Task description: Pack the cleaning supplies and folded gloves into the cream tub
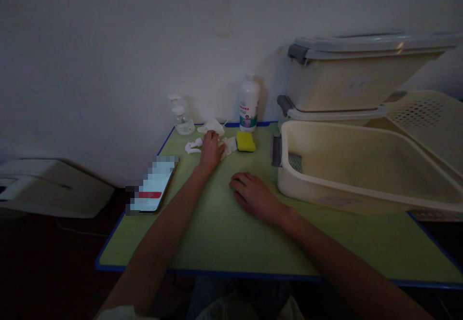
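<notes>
My left hand (211, 152) reaches to the back of the table, its fingers bent down onto a crumpled white tissue (228, 147) that shows on both sides of it. The part of the tissue under the palm is hidden. Just behind the fingertips lies a white face mask (212, 126). A yellow sponge (246, 141) with a dark underside sits to the right of the tissue. My right hand (255, 197) rests palm down on the green tabletop (231, 243), fingers loosely bent and holding nothing.
Against the wall stand a clear pump bottle (183, 120) and a white labelled bottle (249, 103). A lit phone (155, 185) lies at the left edge. On the right is an open cream bin (325, 194), with a lidded bin (350, 84) stacked behind it and a perforated cream panel (423, 117) beside.
</notes>
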Tool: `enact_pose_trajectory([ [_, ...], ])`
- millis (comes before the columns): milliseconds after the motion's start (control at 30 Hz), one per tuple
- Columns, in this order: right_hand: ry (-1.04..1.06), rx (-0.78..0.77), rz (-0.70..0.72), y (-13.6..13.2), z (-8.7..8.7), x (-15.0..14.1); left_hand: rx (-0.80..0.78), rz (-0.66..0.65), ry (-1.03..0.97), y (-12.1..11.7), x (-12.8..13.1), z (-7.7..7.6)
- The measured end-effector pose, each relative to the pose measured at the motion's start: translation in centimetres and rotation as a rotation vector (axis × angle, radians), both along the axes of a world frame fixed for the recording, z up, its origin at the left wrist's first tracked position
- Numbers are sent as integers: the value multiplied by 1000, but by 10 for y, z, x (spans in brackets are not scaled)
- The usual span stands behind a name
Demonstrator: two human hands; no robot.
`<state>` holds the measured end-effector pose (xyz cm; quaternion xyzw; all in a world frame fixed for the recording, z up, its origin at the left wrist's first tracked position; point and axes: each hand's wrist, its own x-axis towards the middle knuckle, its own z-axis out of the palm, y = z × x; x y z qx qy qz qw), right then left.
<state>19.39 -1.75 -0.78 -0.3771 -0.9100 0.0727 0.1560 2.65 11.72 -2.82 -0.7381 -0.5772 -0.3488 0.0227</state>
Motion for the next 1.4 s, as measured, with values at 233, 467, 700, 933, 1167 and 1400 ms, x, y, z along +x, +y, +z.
enact_pose_trajectory([
  [233, 7, -3, 6, -1, 1, 1, 1, 44, -39, -6, -1, 7],
  [467, 6, -12, -1, -2, 3, 0, -43, 84, -62, -7, -2, 9],
  [700, 2, -10, 2, -2, 2, 0, -51, 106, -166, -1, -5, 9],
  [933, 16, -11, 2, -1, 1, 0, -52, 115, -296, 2, -5, 12],
  [1167, 24, -20, 7, -1, 2, 1, -51, 107, -495, 41, -1, 60],
  [1400, 10, -23, 5, -2, 3, 0, -195, 84, -826, 73, 0, 92],
])
